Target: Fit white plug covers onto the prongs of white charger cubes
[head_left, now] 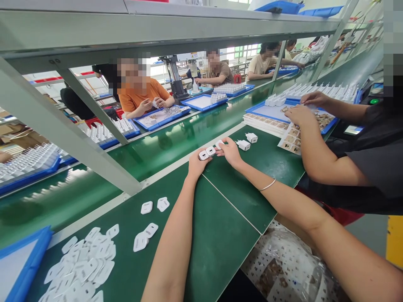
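L hand (198, 162) closed round 2 white chargers (207, 153), R hand (230, 152) pinching 1 white pc (219, 144); print illegible.

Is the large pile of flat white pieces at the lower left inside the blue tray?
No, the pile of white pieces lies on the green tabletop, beside the blue tray.

Two chargers (243, 145) lie loose, two are held; one bracelet (267, 185) shows.

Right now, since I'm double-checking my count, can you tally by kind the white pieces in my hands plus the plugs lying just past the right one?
White blocks in left hand: 2
White piece in right hand: 1
White plugs: 2
Total: 5
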`<move>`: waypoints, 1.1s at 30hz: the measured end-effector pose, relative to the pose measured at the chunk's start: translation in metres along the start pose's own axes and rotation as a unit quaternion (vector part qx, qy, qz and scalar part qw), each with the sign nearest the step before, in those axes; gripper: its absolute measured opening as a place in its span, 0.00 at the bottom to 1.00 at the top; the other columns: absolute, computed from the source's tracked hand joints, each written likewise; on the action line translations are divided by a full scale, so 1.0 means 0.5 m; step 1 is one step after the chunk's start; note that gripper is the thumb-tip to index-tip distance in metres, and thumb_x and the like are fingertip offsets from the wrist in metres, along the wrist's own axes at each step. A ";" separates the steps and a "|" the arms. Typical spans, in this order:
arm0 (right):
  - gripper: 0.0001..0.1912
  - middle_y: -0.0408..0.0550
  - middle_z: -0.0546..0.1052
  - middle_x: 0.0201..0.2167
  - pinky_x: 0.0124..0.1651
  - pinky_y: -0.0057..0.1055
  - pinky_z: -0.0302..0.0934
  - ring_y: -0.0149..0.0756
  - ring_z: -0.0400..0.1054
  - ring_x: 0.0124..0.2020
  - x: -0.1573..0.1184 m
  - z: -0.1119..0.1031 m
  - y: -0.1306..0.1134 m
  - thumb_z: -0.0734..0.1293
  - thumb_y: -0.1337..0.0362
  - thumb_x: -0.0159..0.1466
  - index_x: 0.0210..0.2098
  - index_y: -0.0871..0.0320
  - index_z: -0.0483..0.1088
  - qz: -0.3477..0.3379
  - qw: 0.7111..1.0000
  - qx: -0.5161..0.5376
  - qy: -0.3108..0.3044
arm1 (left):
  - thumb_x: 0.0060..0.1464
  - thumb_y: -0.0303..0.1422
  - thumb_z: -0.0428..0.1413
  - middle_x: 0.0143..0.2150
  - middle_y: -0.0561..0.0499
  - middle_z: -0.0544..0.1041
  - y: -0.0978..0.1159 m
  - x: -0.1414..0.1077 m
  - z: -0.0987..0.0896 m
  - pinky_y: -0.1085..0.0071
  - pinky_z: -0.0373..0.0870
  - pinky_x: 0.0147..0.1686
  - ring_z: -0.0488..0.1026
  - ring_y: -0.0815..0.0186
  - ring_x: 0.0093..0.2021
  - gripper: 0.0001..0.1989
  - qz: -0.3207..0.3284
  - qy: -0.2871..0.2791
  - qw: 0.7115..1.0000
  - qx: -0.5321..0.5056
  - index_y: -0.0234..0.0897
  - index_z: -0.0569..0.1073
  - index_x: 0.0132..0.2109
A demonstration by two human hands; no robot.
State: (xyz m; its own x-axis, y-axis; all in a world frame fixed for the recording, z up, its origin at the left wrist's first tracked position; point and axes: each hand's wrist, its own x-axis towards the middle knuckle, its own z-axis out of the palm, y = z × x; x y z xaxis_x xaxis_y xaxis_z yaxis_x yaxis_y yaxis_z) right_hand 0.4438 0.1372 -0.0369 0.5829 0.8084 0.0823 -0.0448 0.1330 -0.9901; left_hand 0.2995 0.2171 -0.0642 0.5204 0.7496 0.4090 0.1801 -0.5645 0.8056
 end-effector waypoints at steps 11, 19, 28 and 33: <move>0.06 0.43 0.78 0.25 0.27 0.23 0.71 0.31 0.76 0.25 0.001 0.000 0.002 0.61 0.72 0.66 0.33 0.56 0.61 0.006 1.000 -0.006 -0.001 | 0.45 0.28 0.67 0.45 0.49 0.82 0.009 -0.003 -0.002 0.64 0.73 0.46 0.78 0.59 0.44 0.19 -0.005 0.003 1.000 0.005 0.38 0.79 0.47; 0.07 0.42 0.77 0.24 0.26 0.24 0.71 0.32 0.75 0.24 0.000 -0.001 0.003 0.61 0.72 0.66 0.33 0.56 0.61 0.007 1.000 -0.001 -0.002 | 0.45 0.28 0.67 0.45 0.49 0.82 0.009 -0.003 -0.002 0.65 0.73 0.45 0.78 0.59 0.43 0.18 -0.002 0.003 1.000 0.004 0.38 0.80 0.47; 0.08 0.46 0.79 0.29 0.32 0.23 0.71 0.31 0.78 0.31 0.010 0.009 -0.033 0.61 0.74 0.66 0.32 0.57 0.61 0.013 0.999 0.038 0.014 | 0.46 0.33 0.66 0.45 0.48 0.83 0.007 0.005 -0.006 0.63 0.74 0.48 0.79 0.58 0.44 0.19 -0.001 0.020 0.999 0.028 0.39 0.79 0.48; 0.08 0.47 0.80 0.46 0.52 0.34 0.72 0.33 0.77 0.49 -0.083 -0.019 -0.196 0.57 0.67 0.70 0.33 0.55 0.59 -0.127 0.981 0.136 -0.060 | 0.44 0.37 0.66 0.45 0.48 0.83 0.009 0.027 -0.014 0.59 0.74 0.48 0.78 0.54 0.44 0.19 0.010 0.018 1.000 0.023 0.40 0.80 0.46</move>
State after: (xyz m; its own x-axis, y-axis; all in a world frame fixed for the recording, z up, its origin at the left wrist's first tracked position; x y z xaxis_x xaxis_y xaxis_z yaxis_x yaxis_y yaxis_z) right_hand 0.4318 0.0849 0.0553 0.5036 0.7891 0.3517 -0.1348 0.4738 -0.8702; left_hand 0.3016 0.2272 -0.0518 0.4935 0.7496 0.4410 0.2091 -0.5945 0.7765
